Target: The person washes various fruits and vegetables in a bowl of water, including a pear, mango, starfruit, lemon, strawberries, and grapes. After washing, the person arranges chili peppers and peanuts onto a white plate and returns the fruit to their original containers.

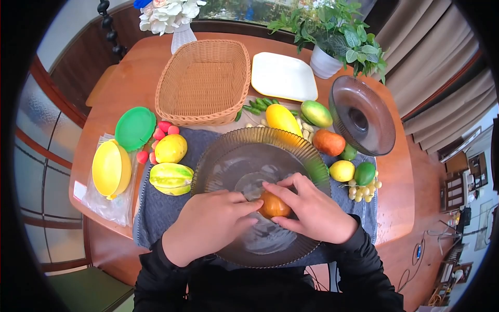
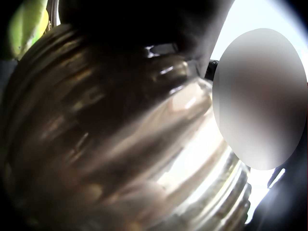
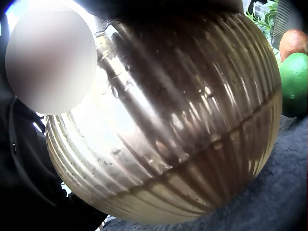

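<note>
A large ribbed, smoky glass bowl (image 1: pixel 223 161) with water in it stands on a dark grey towel (image 1: pixel 150 218). Over the bowl, both hands hold a shiny orange-brown round fruit (image 1: pixel 274 206). The left hand (image 1: pixel 210 221) touches its left side with the thumb, and the right hand (image 1: pixel 312 210) has its fingers and thumb curled round the right side. Both wrist views show mostly the ribbed outer wall of the bowl, in the left one (image 2: pixel 120 144) and in the right one (image 3: pixel 192 125); neither shows the fingers clearly.
Behind the bowl are a wicker basket (image 1: pixel 202 83), a white tray (image 1: pixel 283 78) and a yellow mango-like fruit (image 1: pixel 283 119). A second glass bowl (image 1: pixel 364 114) is tilted at right. Left stand a yellow bowl (image 1: pixel 112 169), a green lid (image 1: pixel 135 129) and a striped fruit (image 1: pixel 171 179).
</note>
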`<state>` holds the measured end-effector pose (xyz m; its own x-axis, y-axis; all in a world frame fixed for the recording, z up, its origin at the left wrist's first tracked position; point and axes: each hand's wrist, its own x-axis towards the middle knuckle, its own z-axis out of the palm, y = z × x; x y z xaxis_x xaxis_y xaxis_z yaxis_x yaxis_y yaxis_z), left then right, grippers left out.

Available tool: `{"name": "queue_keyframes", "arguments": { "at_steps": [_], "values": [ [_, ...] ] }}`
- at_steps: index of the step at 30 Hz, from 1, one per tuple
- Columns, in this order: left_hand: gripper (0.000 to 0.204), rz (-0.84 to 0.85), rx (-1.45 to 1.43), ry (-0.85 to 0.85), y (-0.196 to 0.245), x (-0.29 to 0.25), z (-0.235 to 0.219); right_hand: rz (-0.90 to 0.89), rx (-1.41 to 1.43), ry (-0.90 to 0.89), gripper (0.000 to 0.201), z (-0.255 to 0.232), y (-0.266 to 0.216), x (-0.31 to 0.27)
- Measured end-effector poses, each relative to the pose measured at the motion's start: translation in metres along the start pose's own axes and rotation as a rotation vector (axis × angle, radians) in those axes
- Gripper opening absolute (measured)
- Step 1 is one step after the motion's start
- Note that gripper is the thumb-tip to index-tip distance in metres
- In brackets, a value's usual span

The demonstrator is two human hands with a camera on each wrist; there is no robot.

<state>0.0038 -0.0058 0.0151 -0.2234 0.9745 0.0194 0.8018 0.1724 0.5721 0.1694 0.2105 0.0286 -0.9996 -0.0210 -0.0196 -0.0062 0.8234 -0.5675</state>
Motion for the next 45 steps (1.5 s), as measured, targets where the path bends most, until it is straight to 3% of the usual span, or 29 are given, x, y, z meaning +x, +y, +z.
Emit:
{"name": "queue_keyframes", "arguments": {
  "at_steps": [7, 9, 19, 24, 31, 34, 36, 39, 43, 45],
  "values": [
    [0.035, 0.058, -0.03, 0.051, -0.001, -0.002, 0.001, 0.006, -0.032, 0.096, 0.044, 0.008, 0.002, 0.0],
    [0.035, 0.076, -0.031, 0.036, -0.001, -0.002, 0.001, 0.108, -0.054, 0.042, 0.046, 0.004, -0.003, 0.0],
    [0.038, 0.078, 0.013, 0.015, 0.001, -0.002, -0.001, 0.007, -0.14, 0.083, 0.079, 0.005, 0.0, -0.001],
    [0.041, 0.065, -0.009, 0.001, 0.001, -0.003, -0.002, 0.057, -0.125, -0.006, 0.091, 0.003, -0.001, -0.001],
    [0.057, 0.06, 0.016, 0.055, 0.002, -0.003, -0.002, 0.116, -0.023, 0.008, 0.077, 0.011, 0.007, -0.004],
    [0.062, 0.048, 0.009, 0.035, 0.001, -0.002, -0.001, 0.069, 0.0, 0.099, 0.071, 0.015, 0.013, -0.006],
    [0.063, 0.038, 0.006, 0.021, 0.001, -0.002, -0.001, 0.046, -0.016, 0.024, 0.08, 0.009, 0.011, -0.004],
    [0.064, 0.017, 0.008, 0.013, 0.002, -0.001, -0.002, -0.052, 0.01, 0.027, 0.089, 0.004, 0.008, -0.003],
    [0.063, 0.017, 0.006, 0.026, 0.002, -0.001, -0.002, -0.056, 0.043, 0.015, 0.098, 0.004, 0.005, -0.003],
    [0.063, 0.019, 0.005, 0.043, 0.001, -0.002, -0.001, 0.077, 0.093, -0.051, 0.114, 0.005, 0.006, -0.004]
  ]
}}
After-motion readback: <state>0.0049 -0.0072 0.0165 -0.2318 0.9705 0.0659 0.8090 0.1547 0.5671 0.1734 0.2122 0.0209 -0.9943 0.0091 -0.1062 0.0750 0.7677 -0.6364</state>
